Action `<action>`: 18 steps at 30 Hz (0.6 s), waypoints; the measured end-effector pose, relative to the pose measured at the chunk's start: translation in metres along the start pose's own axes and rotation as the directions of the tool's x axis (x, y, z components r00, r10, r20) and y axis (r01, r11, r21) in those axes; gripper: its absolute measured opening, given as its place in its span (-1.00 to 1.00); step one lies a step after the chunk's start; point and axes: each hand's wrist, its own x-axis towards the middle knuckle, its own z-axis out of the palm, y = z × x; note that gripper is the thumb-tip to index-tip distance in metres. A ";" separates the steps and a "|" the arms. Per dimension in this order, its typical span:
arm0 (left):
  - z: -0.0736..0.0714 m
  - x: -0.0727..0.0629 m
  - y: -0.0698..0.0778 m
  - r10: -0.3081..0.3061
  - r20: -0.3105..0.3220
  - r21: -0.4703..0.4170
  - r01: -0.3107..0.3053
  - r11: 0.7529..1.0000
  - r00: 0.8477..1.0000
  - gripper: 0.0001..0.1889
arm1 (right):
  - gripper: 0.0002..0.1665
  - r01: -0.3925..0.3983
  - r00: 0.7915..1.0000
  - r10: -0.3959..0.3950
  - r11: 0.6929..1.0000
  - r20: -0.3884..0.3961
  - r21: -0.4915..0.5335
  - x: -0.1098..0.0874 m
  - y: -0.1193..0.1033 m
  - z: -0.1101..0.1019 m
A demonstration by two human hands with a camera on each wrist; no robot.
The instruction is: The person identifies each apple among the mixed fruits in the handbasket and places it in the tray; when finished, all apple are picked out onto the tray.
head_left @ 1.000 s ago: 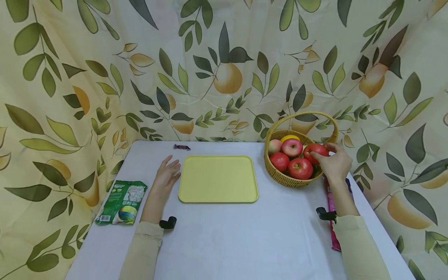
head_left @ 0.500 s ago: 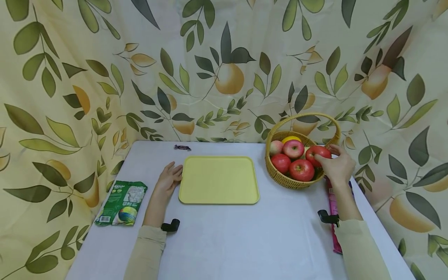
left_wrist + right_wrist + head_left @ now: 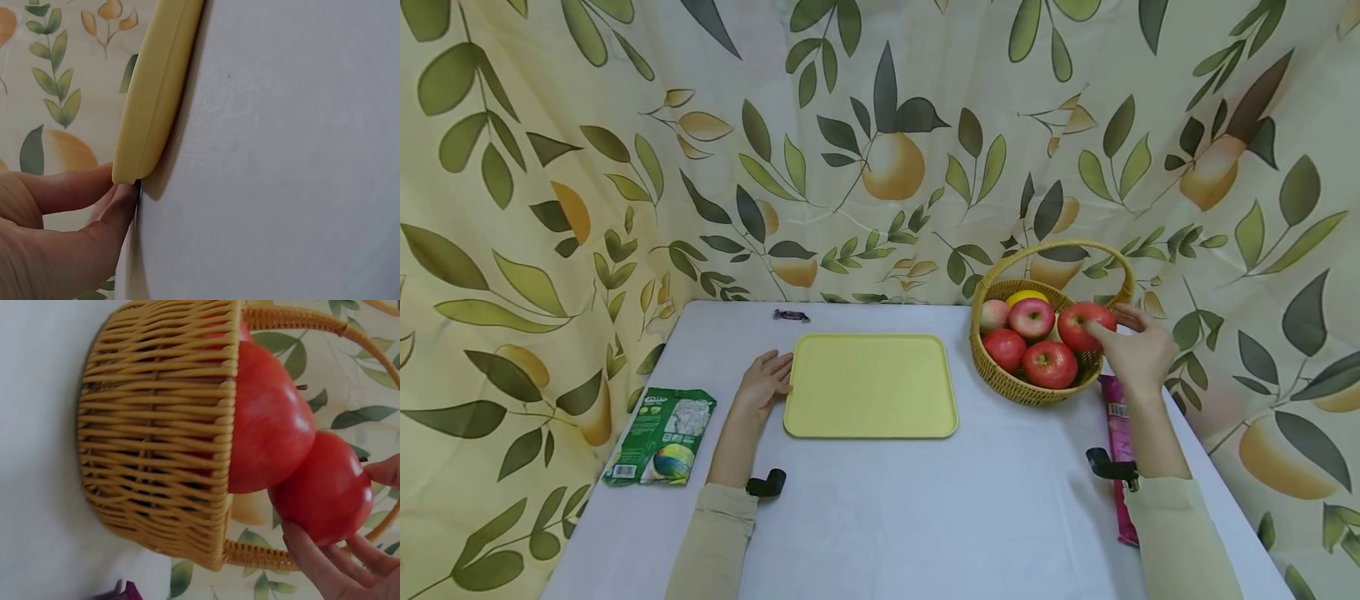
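Observation:
My left hand (image 3: 763, 379) is at the left edge of the shallow yellow tray (image 3: 871, 386). In the left wrist view, thumb and fingers (image 3: 69, 190) meet at the end of the tray's rim (image 3: 140, 144), holding it at the edge. My right hand (image 3: 1141, 346) grips a red apple (image 3: 1084, 326) at the right side of the wicker basket (image 3: 1011, 385). Fingers on one side and thumb near the stem hold this apple (image 3: 328, 490) beyond the basket's rim in the right wrist view, against another red apple (image 3: 265, 419). Several more apples (image 3: 1049, 365) lie in the basket.
A yellow fruit (image 3: 1026, 296) shows at the back of the basket, under its tall handle (image 3: 1078, 244). A pink packet (image 3: 1122, 450) lies beneath the right forearm. A green packet (image 3: 662, 437) is on the left, and a small wrapped candy (image 3: 792, 316) lies behind the tray.
My left hand has come across to the tray's left edge and touches it. The right hand has shifted slightly rightward, drawing the gripped apple up out of the pile.

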 end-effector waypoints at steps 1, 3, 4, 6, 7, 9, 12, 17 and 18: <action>0.000 0.000 0.000 0.001 -0.006 -0.004 -0.001 1.000 1.000 0.02 | -0.19 -0.017 1.000 0.016 1.000 0.011 0.013 -0.001 -0.003 -0.001; 0.001 0.001 -0.002 0.009 -0.018 -0.001 -0.009 1.000 1.000 0.02 | -0.19 -0.042 0.999 0.041 0.998 0.034 0.036 -0.003 -0.008 -0.002; 0.001 0.001 -0.002 0.014 -0.023 0.002 -0.014 1.000 1.000 0.02 | -0.19 -0.043 0.998 0.041 0.998 0.046 0.042 -0.005 -0.011 -0.002; 0.002 0.002 -0.003 0.025 -0.027 0.017 -0.024 1.000 0.999 0.03 | -0.20 -0.036 0.997 0.033 0.998 0.065 0.046 -0.008 -0.017 -0.004; 0.002 0.002 -0.003 0.028 -0.030 0.027 -0.027 0.999 0.999 0.03 | -0.20 -0.029 0.997 0.025 0.998 0.072 0.055 -0.009 -0.019 -0.004; 0.002 0.002 -0.003 0.031 -0.032 0.035 -0.030 0.999 0.999 0.02 | -0.21 -0.020 0.996 0.013 0.997 0.089 0.079 -0.012 -0.026 -0.005; 0.000 0.002 -0.003 0.023 -0.028 0.042 -0.022 0.999 0.999 0.02 | -0.22 -0.035 0.992 0.020 0.992 0.124 0.120 -0.017 -0.035 -0.007; -0.001 0.002 -0.004 0.022 -0.020 0.038 -0.021 0.999 1.000 0.01 | -0.19 -0.082 0.978 0.031 0.966 0.208 0.244 -0.025 -0.050 -0.007; -0.001 0.002 -0.004 0.023 -0.021 0.037 -0.022 0.999 1.000 0.01 | -0.19 -0.093 0.974 0.028 0.955 0.227 0.283 -0.026 -0.052 -0.007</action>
